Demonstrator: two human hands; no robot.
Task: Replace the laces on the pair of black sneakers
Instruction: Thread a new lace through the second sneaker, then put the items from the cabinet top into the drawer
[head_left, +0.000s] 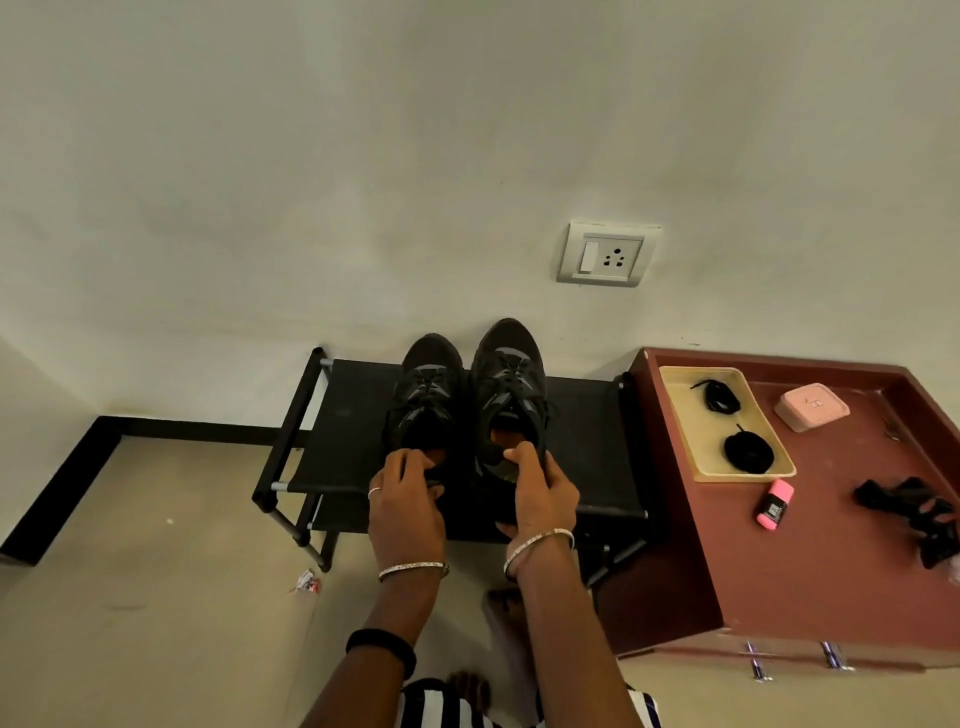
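I note left hand (405, 488) and right hand (543, 483) each gripping a heel of the black sneakers (511, 374) on the shoe rack (353, 415). Risk: heel-only grip, toes may swing and drop. Spare laces (748, 452) lie apart in the tray (680, 415).

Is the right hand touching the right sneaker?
Touching. The head view shows the right hand gripping the heel of the right sneaker, with the thumb hooked over its collar.
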